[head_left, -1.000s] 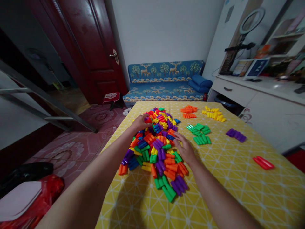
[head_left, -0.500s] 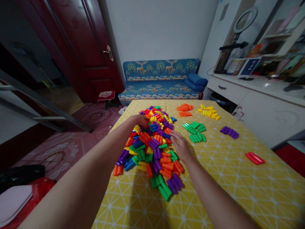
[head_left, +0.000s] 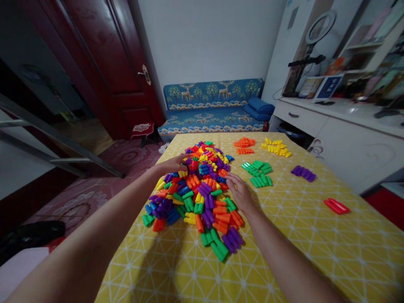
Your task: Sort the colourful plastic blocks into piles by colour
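Observation:
A large heap of mixed plastic building pieces (head_left: 206,189), tube-shaped and in several colours, is spread over the table. At the heap's far left edge is my left hand (head_left: 174,164), its fingers stretched over the pieces and parted, with a yellow piece (head_left: 182,173) just below them. No held piece shows there. My right hand (head_left: 240,192) rests at the heap's right side, fingers extended, the tips by an orange piece (head_left: 222,173) and a dark blue piece (head_left: 221,180). Nothing shows in its grasp.
Right of the heap lie separate groups: orange pieces (head_left: 244,145), yellow pieces (head_left: 276,147), green pieces (head_left: 258,172), purple pieces (head_left: 303,173) and red pieces (head_left: 336,206). A blue sofa (head_left: 214,115) stands beyond the yellow tablecloth (head_left: 284,235), a white cabinet (head_left: 356,145) to the right.
My left hand has drawn back leftward from the heap, and its fingers show more plainly. More pieces are visible along the heap's left side. My right hand has barely moved.

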Motion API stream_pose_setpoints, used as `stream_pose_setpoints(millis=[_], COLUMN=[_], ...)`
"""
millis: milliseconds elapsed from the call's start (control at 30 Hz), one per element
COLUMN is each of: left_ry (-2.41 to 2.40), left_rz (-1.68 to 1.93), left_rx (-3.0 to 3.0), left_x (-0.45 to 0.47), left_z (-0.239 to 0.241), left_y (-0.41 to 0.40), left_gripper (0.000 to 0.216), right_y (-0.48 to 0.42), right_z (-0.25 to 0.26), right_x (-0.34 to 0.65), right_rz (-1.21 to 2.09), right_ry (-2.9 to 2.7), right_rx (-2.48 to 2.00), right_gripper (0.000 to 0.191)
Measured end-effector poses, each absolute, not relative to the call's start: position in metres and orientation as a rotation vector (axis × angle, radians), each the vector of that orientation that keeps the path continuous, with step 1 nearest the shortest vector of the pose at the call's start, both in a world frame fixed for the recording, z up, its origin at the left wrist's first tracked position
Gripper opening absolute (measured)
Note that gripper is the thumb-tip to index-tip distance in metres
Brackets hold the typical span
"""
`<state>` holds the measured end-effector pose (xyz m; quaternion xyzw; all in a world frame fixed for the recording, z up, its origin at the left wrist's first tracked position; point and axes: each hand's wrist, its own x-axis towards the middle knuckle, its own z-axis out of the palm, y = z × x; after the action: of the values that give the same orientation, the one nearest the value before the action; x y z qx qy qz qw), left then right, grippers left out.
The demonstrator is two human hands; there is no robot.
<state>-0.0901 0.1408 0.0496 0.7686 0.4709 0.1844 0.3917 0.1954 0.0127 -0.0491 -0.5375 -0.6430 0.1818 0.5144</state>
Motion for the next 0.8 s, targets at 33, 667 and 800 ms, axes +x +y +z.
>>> stream_pose_setpoints(millis=[33,667,800], left_ry=[1.197,1.339,0.965], left_rz=[0.45,1.342,1.197], left_rx=[1.959,1.822,0.95], left_x=[-0.095,-0.066,-0.038], left_z=[0.048,0.043,0.044], left_y=[0.136,0.082,0.039], left_gripper=[0.089,0.057,0.043], right_y=[0.013,0.013,0.011], right_z=[-0.049,-0.049,-0.047], right_x=[0.195,0.195,0.194], right_rz=[0.438,0.429,0.422], right_ry=[-1.543,-1.524,-1.524], right_rx=[-1.29,-1.283,-1.283], right_gripper=[0.039,0.039,0.038])
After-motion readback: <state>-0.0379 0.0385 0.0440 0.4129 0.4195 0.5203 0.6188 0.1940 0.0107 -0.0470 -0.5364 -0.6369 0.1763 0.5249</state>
